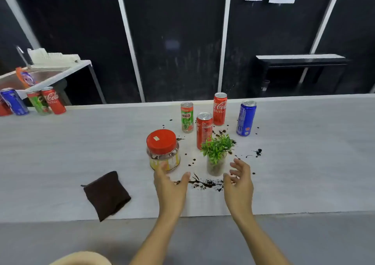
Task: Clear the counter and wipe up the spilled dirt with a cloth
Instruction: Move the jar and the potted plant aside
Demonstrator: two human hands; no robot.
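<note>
Dirt (207, 183) speckles pale counter (81, 143) before dark panels (178, 41).

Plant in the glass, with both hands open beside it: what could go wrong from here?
The plant looks top-heavy in its narrow glass; a grab by the right hand could tip it and spill more soil. The left hand is close to the dirt and might smear it. The nearest red can stands just behind and could get knocked over.
</note>
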